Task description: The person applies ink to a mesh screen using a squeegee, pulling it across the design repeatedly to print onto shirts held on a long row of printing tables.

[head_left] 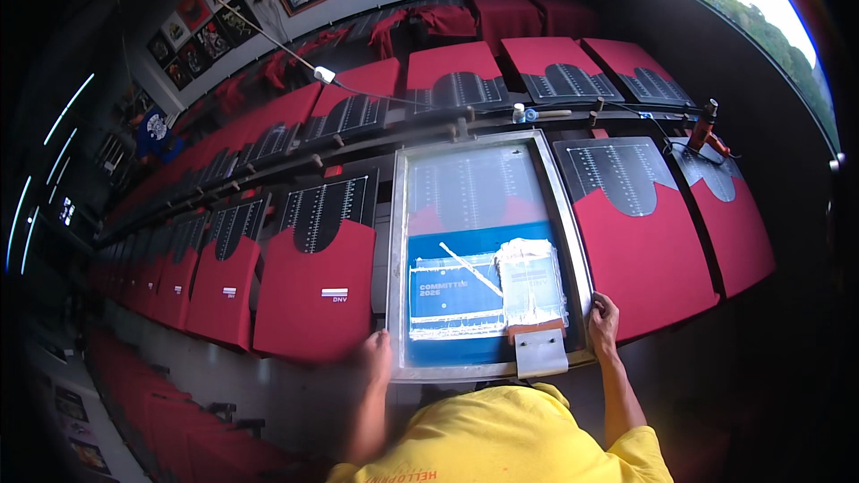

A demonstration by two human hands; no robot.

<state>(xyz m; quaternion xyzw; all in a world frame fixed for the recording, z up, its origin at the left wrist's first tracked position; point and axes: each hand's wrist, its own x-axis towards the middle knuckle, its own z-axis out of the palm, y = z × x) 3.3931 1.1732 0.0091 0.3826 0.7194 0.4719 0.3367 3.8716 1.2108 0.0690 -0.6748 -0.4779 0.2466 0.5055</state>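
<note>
A metal-edged printing screen [400,215] lies over one of the shirt boards in front of me. Its mesh is pale at the far end and blue at the near end, with white ink smeared across the blue part. Inside the near right corner, a squeegee [540,351] with a metal plate rests against the frame. My left hand [377,356], slightly blurred, grips the frame's near left corner. Around the right edge, close to the near corner, are the closed fingers of my right hand [605,320]. The shirt beneath shows only faintly through the mesh.
Red shirts on dark boards stand on both sides; the left neighbour [313,304] bears a small white print, the right one [640,255] is plain. A rail [376,136] runs behind the screen. A red heat gun [702,136] stands far right. A cable [268,36] hangs overhead.
</note>
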